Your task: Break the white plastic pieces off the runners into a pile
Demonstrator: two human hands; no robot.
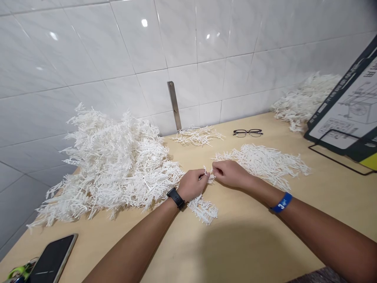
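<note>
My left hand (192, 184), a black watch on its wrist, is closed in a pinch on a white branching plastic sprig (205, 170). Close by on its right, my right hand (231, 173) has thumb and finger pressed together at the sprig's end; whatever lies between those fingertips is too small to make out. Below my left hand, a feathery white piece (205, 211) reaches over the table; whether it is part of the held sprig is hidden. A large heap of white branched sprigs (118, 165) rises at left. Beyond my right hand lies a flat pile of loose white pieces (265, 161).
Thin bare white stems (198, 136) lie near the tiled wall beside a metal bracket (174, 105). Eyeglasses (247, 133) rest behind the flat pile. Another white heap (306, 98) and a printed box (347, 106) stand at right. A phone (53, 259) lies front left.
</note>
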